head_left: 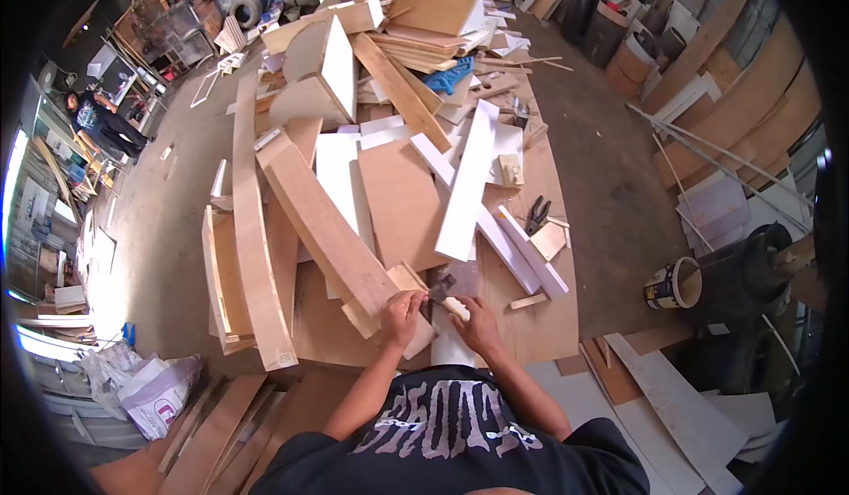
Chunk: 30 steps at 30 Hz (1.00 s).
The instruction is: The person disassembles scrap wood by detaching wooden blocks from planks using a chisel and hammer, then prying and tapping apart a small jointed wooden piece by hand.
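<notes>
Two bare hands meet at the near edge of a plywood-topped worktable (541,329); I take them as the dial's centre, 12 o'clock lying straight ahead of the person. Between 9 and 10, a shallow wooden box frame (232,274) occupies the rim, apparently because boards crowd the middle. Between 10 and 11, a brown board (327,221) slants inward, its near end within easy reach. There the left hand (402,318) sits, probably steadying the wood; its fingers are curled, though I cannot tell what they close on. At the centre is a hammer-like tool (444,292), its dark head beside that hand. Just past 12, a white plank (469,181) lies over narrower strips. The right hand (476,325), on the tool's 4 o'clock side, has its fingers wrapped around the pale handle, presumably for control. Between 1 and 2, pliers (538,215) lie loose. Near 3, an open-topped bucket (672,284) is on the floor.
</notes>
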Available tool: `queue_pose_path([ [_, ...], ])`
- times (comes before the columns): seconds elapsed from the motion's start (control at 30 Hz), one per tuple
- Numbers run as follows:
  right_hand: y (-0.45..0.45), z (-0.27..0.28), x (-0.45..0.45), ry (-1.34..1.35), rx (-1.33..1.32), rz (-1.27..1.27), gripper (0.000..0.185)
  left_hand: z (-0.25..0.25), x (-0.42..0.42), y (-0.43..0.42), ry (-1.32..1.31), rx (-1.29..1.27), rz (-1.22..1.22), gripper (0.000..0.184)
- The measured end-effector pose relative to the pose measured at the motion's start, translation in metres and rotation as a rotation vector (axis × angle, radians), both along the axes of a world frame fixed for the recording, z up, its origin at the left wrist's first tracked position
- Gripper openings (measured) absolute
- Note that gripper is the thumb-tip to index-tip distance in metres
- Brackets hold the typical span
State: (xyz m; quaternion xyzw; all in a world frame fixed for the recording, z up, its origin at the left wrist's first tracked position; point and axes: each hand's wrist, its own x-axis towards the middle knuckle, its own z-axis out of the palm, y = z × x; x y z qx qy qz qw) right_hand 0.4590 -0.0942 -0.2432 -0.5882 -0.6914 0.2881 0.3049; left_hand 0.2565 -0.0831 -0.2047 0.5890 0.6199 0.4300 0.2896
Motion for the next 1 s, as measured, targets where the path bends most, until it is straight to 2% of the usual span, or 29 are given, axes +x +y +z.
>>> queue_pose_path([
  [0.07,0.000,0.003,0.025,0.059,-0.110,0.030,0.037,0.016,0.024,0.000,-0.067,-0.260,0.034,0.034],
  [0.1,0.005,0.005,0.037,0.114,-0.202,0.062,0.035,0.014,0.038,0.003,-0.060,-0.259,0.031,0.034],
  [0.17,0.008,0.008,0.060,0.112,-0.184,0.069,0.034,0.007,0.062,0.000,-0.092,-0.160,0.086,0.035],
  [0.2,0.009,0.011,0.073,0.159,-0.235,0.067,0.032,0.007,0.074,0.002,-0.199,-0.193,0.107,0.035],
  [0.23,0.011,0.013,0.086,0.204,-0.287,0.064,0.031,0.005,0.085,0.004,-0.193,-0.203,0.095,0.035],
  [0.37,0.016,0.010,0.129,0.171,-0.242,0.077,0.030,-0.004,0.117,0.001,-0.212,-0.082,0.107,0.035],
  [0.43,0.022,0.026,0.143,0.167,-0.295,0.057,0.031,0.006,0.122,0.001,-0.198,-0.401,0.027,0.038],
  [0.47,0.022,0.029,0.150,0.187,-0.315,0.012,0.030,0.010,0.127,0.003,-0.249,-0.420,0.016,0.045],
  [0.6,0.024,0.044,0.166,0.182,-0.283,-0.123,0.030,0.006,0.146,0.027,-0.309,-0.419,-0.079,0.049],
  [0.7,0.025,0.053,0.178,0.213,-0.311,-0.205,0.030,0.001,0.173,0.042,-0.375,-0.127,-0.022,0.051],
  [0.73,0.026,0.047,0.182,0.250,-0.303,-0.226,0.029,-0.007,0.173,0.045,-0.413,-0.227,-0.119,0.052],
  [0.77,0.031,0.043,0.186,0.293,-0.286,-0.243,0.029,-0.009,0.175,0.046,-0.406,-0.224,-0.116,0.052],
  [0.83,0.042,0.048,0.198,0.326,-0.281,-0.229,0.029,-0.001,0.188,0.057,-0.532,-0.451,-0.244,0.051],
  [1.0,0.074,0.048,0.253,0.328,-0.351,-0.167,0.030,-0.008,0.246,0.066,-0.319,-0.335,-0.159,0.046],
])
